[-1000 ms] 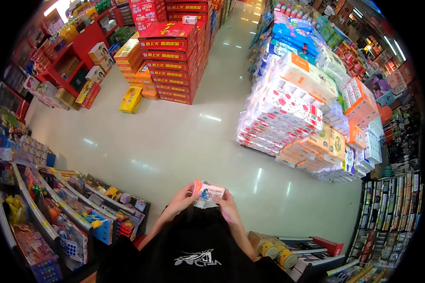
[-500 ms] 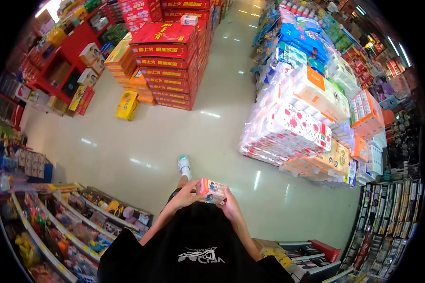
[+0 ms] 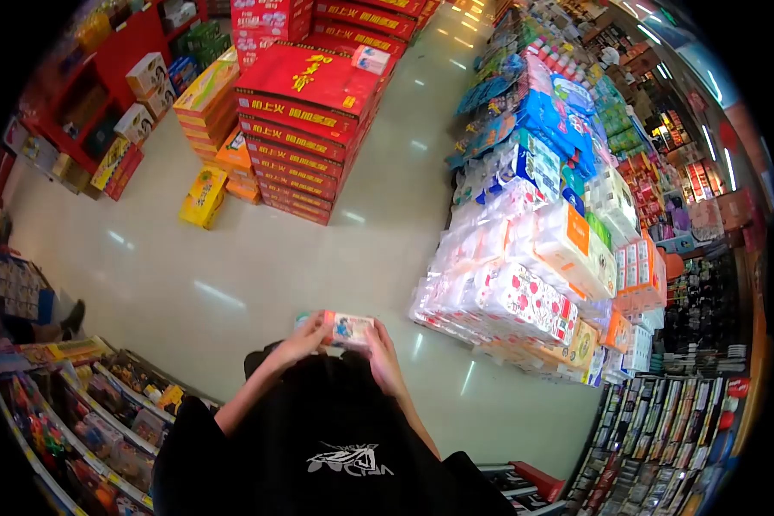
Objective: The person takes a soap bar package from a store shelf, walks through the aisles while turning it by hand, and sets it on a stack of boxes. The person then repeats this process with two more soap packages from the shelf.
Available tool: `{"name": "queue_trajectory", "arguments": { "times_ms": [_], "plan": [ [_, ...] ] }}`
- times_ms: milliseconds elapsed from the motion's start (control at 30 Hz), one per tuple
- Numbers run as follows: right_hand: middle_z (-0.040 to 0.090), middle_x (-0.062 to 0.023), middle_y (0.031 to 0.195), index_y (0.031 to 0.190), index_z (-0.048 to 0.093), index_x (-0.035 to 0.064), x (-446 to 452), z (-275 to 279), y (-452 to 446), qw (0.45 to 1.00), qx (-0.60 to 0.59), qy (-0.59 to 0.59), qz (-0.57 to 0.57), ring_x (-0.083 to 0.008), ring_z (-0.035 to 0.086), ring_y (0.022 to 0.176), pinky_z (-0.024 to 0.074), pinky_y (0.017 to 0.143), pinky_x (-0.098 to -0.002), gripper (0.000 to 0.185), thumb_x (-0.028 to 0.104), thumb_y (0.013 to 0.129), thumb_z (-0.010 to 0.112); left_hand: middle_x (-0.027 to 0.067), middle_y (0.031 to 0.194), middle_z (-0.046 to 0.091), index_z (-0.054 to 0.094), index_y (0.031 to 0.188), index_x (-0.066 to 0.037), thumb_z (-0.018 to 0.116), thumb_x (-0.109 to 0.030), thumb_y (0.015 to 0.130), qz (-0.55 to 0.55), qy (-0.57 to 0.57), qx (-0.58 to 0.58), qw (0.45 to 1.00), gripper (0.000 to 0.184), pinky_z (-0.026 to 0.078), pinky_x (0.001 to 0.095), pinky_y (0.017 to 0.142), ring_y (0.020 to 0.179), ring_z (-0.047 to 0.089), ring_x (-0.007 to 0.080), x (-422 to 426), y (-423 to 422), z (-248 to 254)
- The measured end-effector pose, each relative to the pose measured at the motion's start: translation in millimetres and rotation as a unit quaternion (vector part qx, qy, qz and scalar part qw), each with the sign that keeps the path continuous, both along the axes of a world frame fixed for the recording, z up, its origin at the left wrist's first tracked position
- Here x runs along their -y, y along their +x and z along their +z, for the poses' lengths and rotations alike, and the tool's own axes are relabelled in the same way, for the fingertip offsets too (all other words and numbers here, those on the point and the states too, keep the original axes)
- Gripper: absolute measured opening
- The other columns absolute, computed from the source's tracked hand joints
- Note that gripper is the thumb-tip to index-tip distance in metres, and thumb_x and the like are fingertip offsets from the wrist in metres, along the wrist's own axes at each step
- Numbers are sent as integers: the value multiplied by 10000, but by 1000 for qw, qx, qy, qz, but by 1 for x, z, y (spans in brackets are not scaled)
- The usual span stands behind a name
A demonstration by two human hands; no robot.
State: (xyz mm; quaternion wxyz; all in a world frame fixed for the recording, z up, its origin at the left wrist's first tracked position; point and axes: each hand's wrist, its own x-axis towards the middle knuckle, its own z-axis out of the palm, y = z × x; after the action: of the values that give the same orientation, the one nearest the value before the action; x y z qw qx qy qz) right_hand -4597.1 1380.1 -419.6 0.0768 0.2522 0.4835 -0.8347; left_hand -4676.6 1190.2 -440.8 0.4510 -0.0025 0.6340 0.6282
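A small pink-and-white pack (image 3: 350, 329) with a blue printed figure is held level in front of my body, just over my black shirt. My left hand (image 3: 305, 342) grips its left end with bent fingers. Around the right end close the fingers of my right hand (image 3: 383, 357). The underside of the pack is hidden from me, and I cannot tell exactly what it contains.
Red drink cartons (image 3: 297, 95) are stacked ahead, topped by another small pack (image 3: 371, 59). A yellow box (image 3: 203, 197) lies on the floor. Wrapped paper packs (image 3: 499, 297) pile up on the right. Shelves (image 3: 86, 413) flank me at lower left; a person's shoe (image 3: 74, 317) shows beyond.
I have come closer to the red cartons, and the paper packs have shifted left in view. Both hands still hold the pack, now turned more level. A person's shoe has appeared at left.
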Motion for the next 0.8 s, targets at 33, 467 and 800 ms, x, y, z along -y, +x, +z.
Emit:
{"name": "queue_trajectory", "arguments": {
  "times_ms": [33,467,800],
  "plan": [
    [541,-90,1252,1347,408,31,3,3,-11,1000,1,-1,-4,-171,547,1128,463,925,-324,409,233,996,466,89,1156,539,370,1363,-71,565,-357,943,-11,-15,-29,999,545,498,285,699,873,574,150,1,-9,-5],
    [475,-128,1276,1427,269,27,-24,-20,-112,999,-30,-15,-22,-218,469,1207,384,1036,-353,669,-4,861,624,118,1285,469,312,1421,-62,593,-209,933,63,23,-150,986,582,504,325,845,993,515,189,-22,-107,6],
    [413,-111,1346,1444,240,57,-88,10,-276,981,-178,57,40,-222,440,1243,389,1032,-367,801,0,798,711,133,1417,353,162,1481,-49,617,25,864,135,104,-196,966,770,401,383,1029,1333,355,232,-75,-247,28]
  ]
}}
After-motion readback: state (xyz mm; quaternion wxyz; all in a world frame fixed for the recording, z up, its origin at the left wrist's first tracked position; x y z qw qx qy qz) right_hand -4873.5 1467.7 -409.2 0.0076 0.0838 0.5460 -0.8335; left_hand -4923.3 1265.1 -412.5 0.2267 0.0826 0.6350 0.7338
